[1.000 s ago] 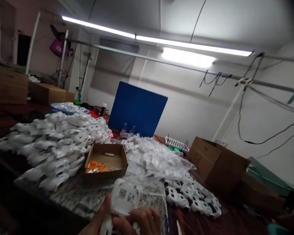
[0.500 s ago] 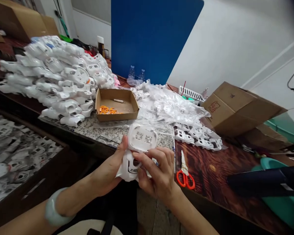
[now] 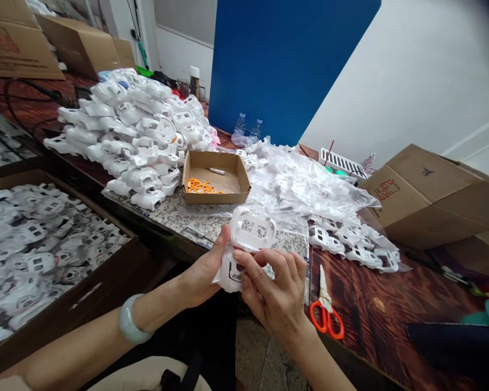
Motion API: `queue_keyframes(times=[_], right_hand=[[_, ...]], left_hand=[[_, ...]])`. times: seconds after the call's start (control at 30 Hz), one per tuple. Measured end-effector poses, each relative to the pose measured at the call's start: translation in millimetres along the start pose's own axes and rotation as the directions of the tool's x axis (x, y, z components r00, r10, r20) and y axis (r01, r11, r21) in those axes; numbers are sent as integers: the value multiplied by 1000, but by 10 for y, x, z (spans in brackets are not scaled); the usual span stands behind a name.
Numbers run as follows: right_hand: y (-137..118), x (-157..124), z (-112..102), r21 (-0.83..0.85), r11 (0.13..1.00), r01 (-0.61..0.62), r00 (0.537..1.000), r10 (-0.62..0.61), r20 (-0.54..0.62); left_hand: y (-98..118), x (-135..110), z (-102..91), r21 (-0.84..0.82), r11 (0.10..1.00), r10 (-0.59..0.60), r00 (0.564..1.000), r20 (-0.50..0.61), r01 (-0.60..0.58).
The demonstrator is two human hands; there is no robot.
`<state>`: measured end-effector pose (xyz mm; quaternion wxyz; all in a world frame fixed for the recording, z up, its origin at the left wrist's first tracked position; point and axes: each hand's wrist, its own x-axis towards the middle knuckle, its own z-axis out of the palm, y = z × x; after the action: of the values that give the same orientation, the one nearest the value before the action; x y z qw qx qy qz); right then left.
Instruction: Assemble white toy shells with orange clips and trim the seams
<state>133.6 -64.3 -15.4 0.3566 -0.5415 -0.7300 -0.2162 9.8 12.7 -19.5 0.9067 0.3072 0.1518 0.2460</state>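
Note:
A white plastic housing [image 3: 252,231] with two rectangular windows and black lettering is held over the near edge of the table. My left hand [image 3: 207,274] grips its left side, thumb up along the edge. On the right side, my right hand [image 3: 275,285] is closed on the same housing, thumb and index finger pinched near its dark round opening. Whether something small sits between those fingertips is hidden. Just beyond stands a shallow cardboard tray [image 3: 215,198] with small orange parts [image 3: 201,186] and a white pen-like tool [image 3: 218,171] in it.
White housings are piled at the left [image 3: 146,130], and more fill a large box [image 3: 134,241] at lower left. Plastic bags [image 3: 301,176] cover the table's back. Orange-handled scissors [image 3: 326,312] lie right of my hands. A cardboard box [image 3: 424,195] stands farther right.
The view has swung left, so everything sits farther right in the picture. Both hands still hold the white housing, which appears slightly more turned; the fingers have barely shifted.

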Motion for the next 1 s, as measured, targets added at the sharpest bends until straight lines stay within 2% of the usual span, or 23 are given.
queue_keyframes(times=[0.27,0.43,0.63,1.0], right_hand=[[-15,34,-6,-22,1000,15,1000,-15,27],[-82,48,-13,15,1000,20,998,-21,57],[-120,50,49,12,1000,10,1000,-10,22],[-11,-60,111,48,999,-21,995,16,96]], left_hand=[[10,-8,-111,-14,999,43,999,24,-43],[-6,-34,-100,55,996,64,997,35,-66],[-2,-14,-77,94,992,79,997,5,-79],[-90,54,-220,16,999,51,998,-45,-51]])
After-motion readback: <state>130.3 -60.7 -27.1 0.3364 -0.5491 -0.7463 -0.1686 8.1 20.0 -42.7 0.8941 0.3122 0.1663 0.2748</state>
